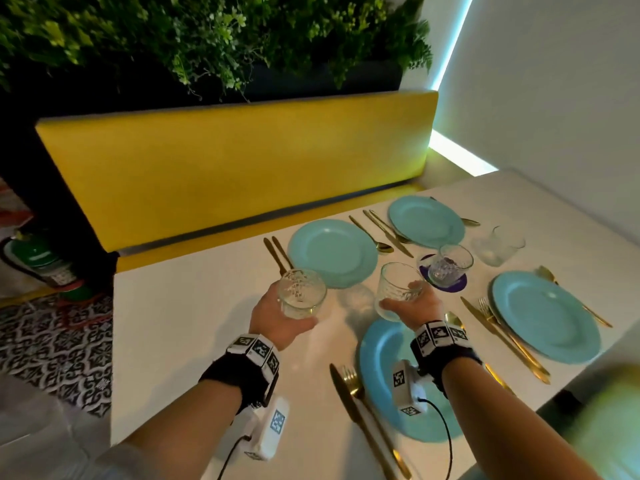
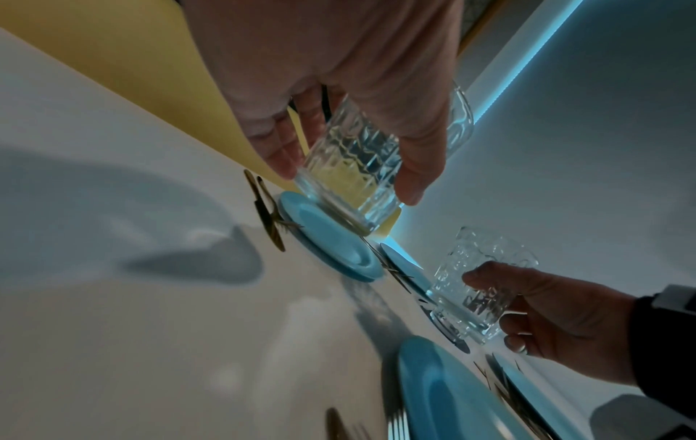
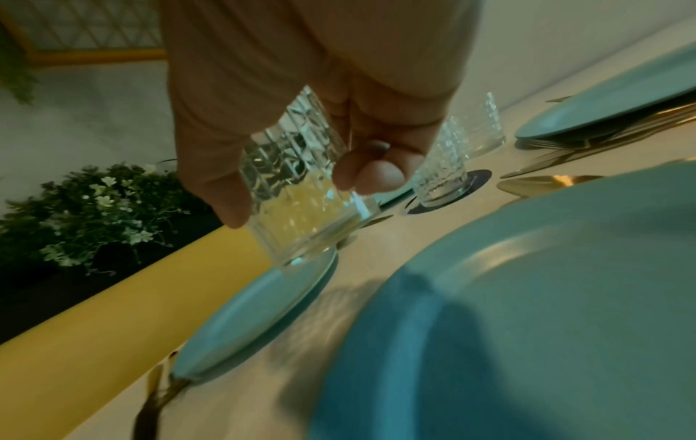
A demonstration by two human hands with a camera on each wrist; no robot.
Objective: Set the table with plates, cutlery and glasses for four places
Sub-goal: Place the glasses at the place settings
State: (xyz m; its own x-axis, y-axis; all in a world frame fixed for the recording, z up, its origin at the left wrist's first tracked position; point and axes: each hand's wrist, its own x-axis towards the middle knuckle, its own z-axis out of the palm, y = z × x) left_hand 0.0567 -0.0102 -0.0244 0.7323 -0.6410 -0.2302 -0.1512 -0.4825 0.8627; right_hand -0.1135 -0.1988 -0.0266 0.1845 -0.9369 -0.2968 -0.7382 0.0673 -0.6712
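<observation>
My left hand (image 1: pixel 280 320) grips a clear cut-glass tumbler (image 1: pixel 301 294) above the white table (image 1: pixel 194 306), left of the far-left blue plate (image 1: pixel 332 252); fingers and thumb wrap the tumbler (image 2: pixel 350 175). My right hand (image 1: pixel 412 303) holds a second tumbler (image 1: pixel 398 289) above the near blue plate (image 1: pixel 381 362), its fingers curled round the glass (image 3: pixel 301 190). Two more tumblers stand on the table: one (image 1: pixel 448 265) on a dark purple coaster (image 1: pixel 453 284), another (image 1: pixel 498 245) beyond it. Blue plates (image 1: pixel 426 221) (image 1: pixel 543 317) with gold cutlery (image 1: pixel 502 337) mark the other places.
A yellow bench back (image 1: pixel 235 161) runs along the table's far side under a planter of greenery (image 1: pixel 214 36). A white wall (image 1: pixel 554 81) with a blue light strip closes the right. Patterned floor tiles (image 1: pixel 55 341) lie left of the table edge.
</observation>
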